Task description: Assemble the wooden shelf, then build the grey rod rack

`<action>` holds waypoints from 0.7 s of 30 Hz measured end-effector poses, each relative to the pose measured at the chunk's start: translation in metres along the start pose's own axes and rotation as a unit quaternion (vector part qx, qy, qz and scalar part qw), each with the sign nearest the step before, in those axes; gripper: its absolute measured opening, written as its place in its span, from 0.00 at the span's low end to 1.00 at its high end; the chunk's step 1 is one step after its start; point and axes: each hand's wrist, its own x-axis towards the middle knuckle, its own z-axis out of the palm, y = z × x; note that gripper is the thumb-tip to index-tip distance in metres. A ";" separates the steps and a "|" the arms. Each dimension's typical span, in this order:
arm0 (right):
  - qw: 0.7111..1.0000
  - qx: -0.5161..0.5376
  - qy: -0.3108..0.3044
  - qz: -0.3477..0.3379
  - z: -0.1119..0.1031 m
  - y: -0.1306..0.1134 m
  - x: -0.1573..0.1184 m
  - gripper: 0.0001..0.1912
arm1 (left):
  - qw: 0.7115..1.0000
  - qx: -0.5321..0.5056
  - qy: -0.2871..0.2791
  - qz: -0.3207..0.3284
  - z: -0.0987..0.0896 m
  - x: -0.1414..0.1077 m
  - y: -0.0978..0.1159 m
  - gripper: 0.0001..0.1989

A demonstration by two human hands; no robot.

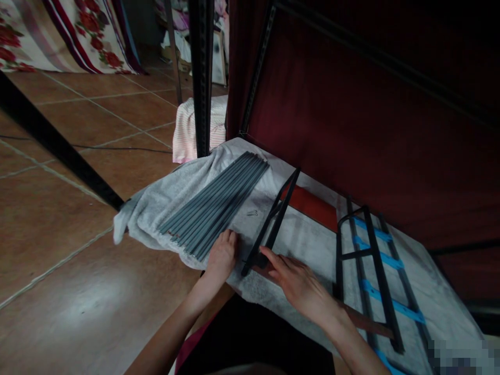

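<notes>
A black metal shelf frame lies on a grey-white cloth. Its two triangular black sides, a left side piece (278, 221) and a right side piece (377, 260), are linked by a red-brown panel (310, 207) at the back and a brown strip (365, 319) at the front. My right hand (300, 284) grips the near lower corner of the left side piece, index finger stretched along it. My left hand (223, 253) is closed between that corner and a row of grey rods (219, 203); its fingertips are hidden. Small metal screws (252, 213) lie beyond it.
Black rails with blue crosspieces (390, 260) lie on the right. A slotted black post (202, 78) rises behind the cloth-covered surface (148, 219), and a slanting black bar (58, 140) is at left. A dark red curtain (351, 130) hangs behind; tiled floor (78, 291) lies left.
</notes>
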 end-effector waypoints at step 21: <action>0.997 0.016 0.038 0.059 0.001 -0.001 -0.003 0.20 | 0.953 -0.269 -0.044 0.135 -0.053 -0.014 0.039 0.11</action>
